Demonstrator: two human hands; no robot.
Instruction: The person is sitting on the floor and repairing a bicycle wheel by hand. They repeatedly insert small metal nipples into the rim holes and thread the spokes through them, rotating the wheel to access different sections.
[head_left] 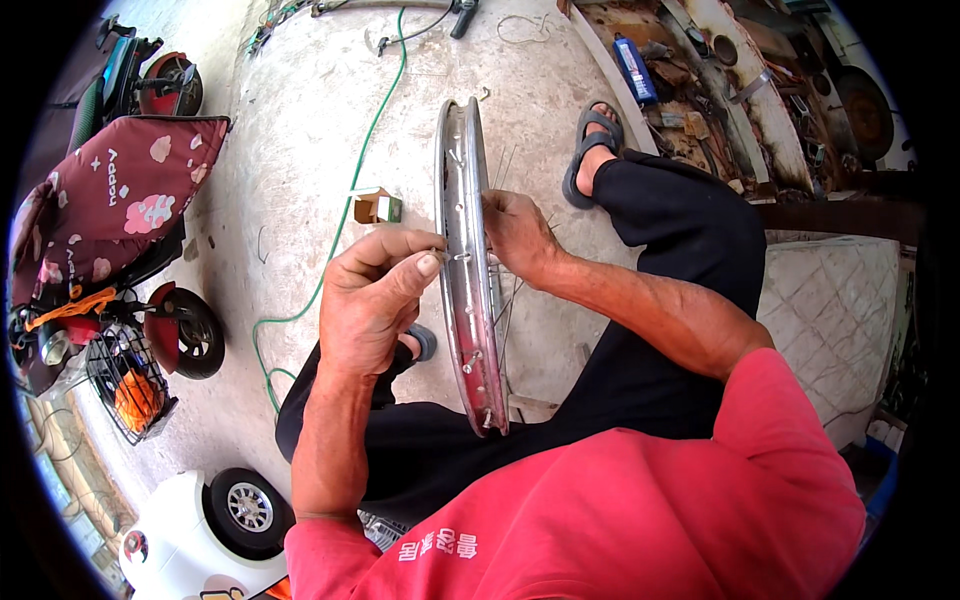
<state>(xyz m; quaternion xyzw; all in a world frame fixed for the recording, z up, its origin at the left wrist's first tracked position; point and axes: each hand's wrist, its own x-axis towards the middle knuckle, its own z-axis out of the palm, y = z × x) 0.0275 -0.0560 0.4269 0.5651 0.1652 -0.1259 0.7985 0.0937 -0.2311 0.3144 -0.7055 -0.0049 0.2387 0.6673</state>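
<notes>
A silver metal wheel rim (462, 215) stands upright on edge between my knees, its outer channel facing me. Several small spoke nipples (461, 258) poke up through the channel. Thumb and forefinger of my left hand (372, 300) are pinched together at the rim's left edge, on something too small to make out. On the other side, my right hand (520, 238) is closed against the rim's right side, its fingertips hidden behind it. Thin wire spokes (508, 315) stick out below and beside my right hand.
A small open cardboard box (376, 206) sits on the concrete floor beside a green hose (335, 235). To the left stand a scooter with a maroon cover (135, 190) and a white vehicle (185, 530). Parts and a blue box (635, 70) fill a tray at upper right.
</notes>
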